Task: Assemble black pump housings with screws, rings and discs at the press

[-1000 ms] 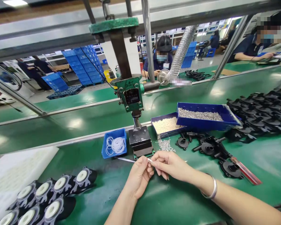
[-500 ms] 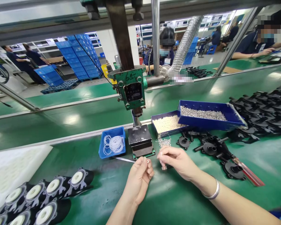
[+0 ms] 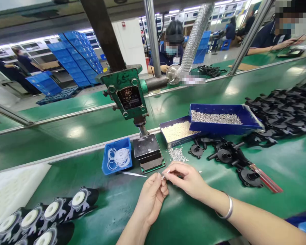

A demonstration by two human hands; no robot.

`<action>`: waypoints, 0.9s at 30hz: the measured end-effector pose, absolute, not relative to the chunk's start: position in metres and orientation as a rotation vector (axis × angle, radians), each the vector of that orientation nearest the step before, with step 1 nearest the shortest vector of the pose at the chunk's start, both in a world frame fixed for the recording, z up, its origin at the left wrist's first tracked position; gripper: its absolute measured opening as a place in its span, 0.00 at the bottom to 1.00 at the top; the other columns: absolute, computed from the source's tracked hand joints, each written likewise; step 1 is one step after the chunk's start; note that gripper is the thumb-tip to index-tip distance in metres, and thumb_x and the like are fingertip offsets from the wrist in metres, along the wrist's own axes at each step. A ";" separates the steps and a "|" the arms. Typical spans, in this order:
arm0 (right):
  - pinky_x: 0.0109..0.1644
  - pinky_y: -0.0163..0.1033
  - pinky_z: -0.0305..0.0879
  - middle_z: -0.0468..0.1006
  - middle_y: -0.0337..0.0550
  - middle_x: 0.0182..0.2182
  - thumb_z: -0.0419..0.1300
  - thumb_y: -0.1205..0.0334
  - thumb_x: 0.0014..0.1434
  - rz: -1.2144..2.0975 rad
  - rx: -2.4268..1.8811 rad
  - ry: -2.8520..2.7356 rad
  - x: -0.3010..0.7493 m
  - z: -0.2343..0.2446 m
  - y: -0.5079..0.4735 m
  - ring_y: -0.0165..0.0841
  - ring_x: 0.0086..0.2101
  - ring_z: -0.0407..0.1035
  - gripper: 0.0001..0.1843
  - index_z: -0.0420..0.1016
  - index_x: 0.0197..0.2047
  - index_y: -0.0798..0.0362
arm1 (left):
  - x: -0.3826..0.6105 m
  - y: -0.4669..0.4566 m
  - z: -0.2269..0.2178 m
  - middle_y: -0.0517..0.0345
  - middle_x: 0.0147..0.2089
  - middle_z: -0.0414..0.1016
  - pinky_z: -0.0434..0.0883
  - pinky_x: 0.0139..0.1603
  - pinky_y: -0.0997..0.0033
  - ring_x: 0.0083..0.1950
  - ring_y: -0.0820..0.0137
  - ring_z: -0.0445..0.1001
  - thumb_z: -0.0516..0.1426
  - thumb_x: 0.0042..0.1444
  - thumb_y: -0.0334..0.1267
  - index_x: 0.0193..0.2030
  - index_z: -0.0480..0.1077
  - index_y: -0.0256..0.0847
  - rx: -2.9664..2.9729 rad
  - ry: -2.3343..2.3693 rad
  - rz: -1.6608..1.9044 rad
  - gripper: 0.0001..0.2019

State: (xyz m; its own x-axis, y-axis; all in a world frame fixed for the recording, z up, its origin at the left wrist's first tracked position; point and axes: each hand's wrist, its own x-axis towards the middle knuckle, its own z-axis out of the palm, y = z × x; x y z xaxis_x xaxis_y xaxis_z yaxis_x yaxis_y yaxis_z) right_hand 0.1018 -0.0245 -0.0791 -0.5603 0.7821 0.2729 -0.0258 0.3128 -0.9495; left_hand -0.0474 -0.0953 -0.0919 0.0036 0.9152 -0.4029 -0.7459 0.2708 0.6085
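Observation:
My left hand (image 3: 152, 195) is closed in a pinch on a tiny pale ring (image 3: 163, 177). Its fingertips meet those of my right hand (image 3: 190, 178), which is also pinched closed; whatever small piece it holds is too small to make out. Both hands are low over the table, in front of the press's black block (image 3: 146, 147). Just beyond my right hand lies a scatter of small pale rings (image 3: 177, 154). A thin white strip (image 3: 134, 174) rests to the left of my fingertips.
A green press head (image 3: 126, 93) stands over the block. Left of it, a blue bin (image 3: 103, 166) contains white rubber rings (image 3: 121, 157). Blue trays of pale parts (image 3: 177, 132) and metal pins (image 3: 214, 117) stand right. Black housings (image 3: 79, 199) line the left; more (image 3: 250, 177) lie right.
My right hand has moved left and its fingertips now meet my left hand's. The camera view has shifted slightly, and the press head appears more to the left.

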 end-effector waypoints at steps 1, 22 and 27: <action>0.35 0.36 0.67 0.77 0.44 0.32 0.60 0.61 0.65 1.271 -0.651 -1.835 0.102 -0.079 -0.025 0.31 0.33 0.71 0.07 0.79 0.38 0.53 | -0.047 -0.096 -0.092 0.65 0.26 0.65 0.61 0.26 0.81 0.24 0.83 0.59 0.68 0.54 0.42 0.33 0.71 0.34 0.246 0.852 1.318 0.15; 0.31 0.30 0.68 0.74 0.36 0.26 0.60 0.52 0.66 1.592 -0.553 -1.919 0.108 -0.079 -0.032 0.25 0.25 0.70 0.14 0.78 0.38 0.55 | -0.063 -0.106 -0.098 0.58 0.33 0.75 0.72 0.33 0.75 0.31 0.71 0.72 0.67 0.53 0.48 0.34 0.76 0.41 1.241 1.476 1.485 0.12; 0.40 0.37 0.73 0.75 0.49 0.46 0.62 0.53 0.64 1.073 -0.840 -1.650 0.159 -0.054 -0.027 0.34 0.44 0.73 0.14 0.78 0.32 0.53 | -0.048 -0.113 -0.093 0.55 0.38 0.77 0.74 0.36 0.71 0.32 0.69 0.75 0.64 0.54 0.55 0.53 0.73 0.44 1.183 1.260 1.475 0.24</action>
